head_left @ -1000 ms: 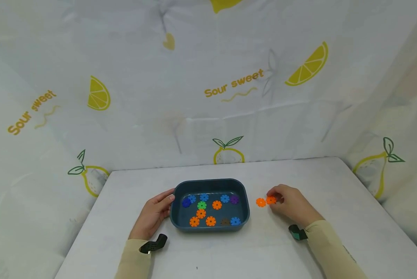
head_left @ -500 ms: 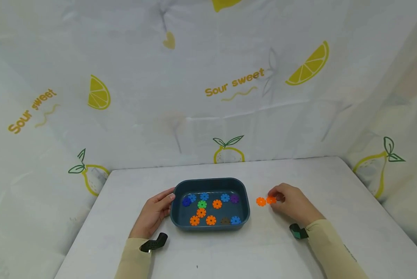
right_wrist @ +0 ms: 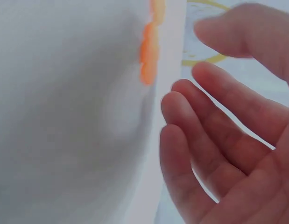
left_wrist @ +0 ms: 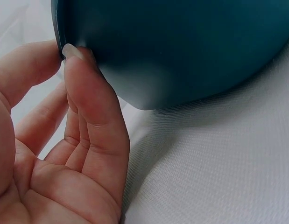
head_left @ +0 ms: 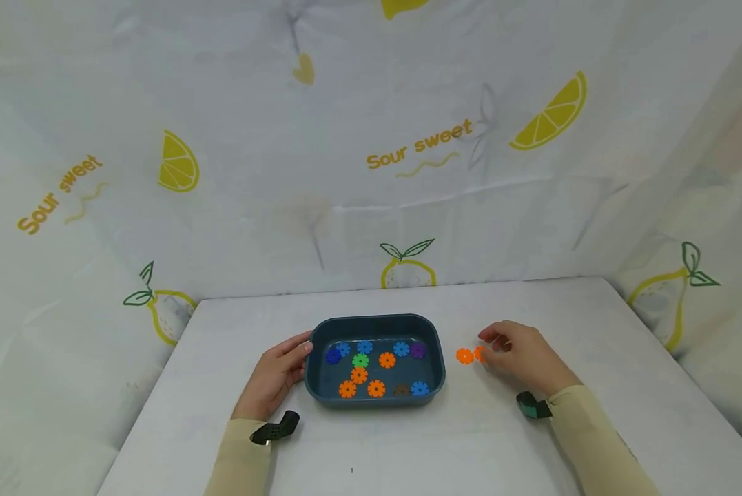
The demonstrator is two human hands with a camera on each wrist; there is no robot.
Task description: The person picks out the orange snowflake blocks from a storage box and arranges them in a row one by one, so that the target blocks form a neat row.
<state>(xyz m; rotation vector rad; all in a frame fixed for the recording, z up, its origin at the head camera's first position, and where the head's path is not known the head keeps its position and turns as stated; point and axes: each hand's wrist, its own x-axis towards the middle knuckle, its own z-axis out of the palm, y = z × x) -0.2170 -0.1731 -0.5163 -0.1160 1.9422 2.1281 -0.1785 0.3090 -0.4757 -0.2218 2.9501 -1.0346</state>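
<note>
My left hand (head_left: 273, 381) pinches the left rim of a dark teal tray (head_left: 379, 401), its thumb on the inner side of the wall, as the left wrist view also shows. Inside lie notched plastic discs: several orange, such as an orange disc (head_left: 376, 388), several blue, a green disc (head_left: 361, 361), a purple disc (head_left: 417, 350) and a brown disc (head_left: 402, 390). Right of the tray, two orange discs lie side by side on the table, the left disc (head_left: 465, 356) in full view, the right disc (head_left: 479, 354) partly behind my right hand (head_left: 526, 358). That hand's thumb and fingers stand apart, holding nothing.
A white cloth covers the table (head_left: 445, 455). Behind it hangs a white curtain (head_left: 253, 227) printed with lemons and lettering. Each wrist wears a black camera mount, one the left mount (head_left: 276, 428), the other the right mount (head_left: 533, 406).
My right hand has let go of the right-hand orange disc and opened its fingers, shifting slightly right. The discs and tray stay in place, the left hand still at the rim.
</note>
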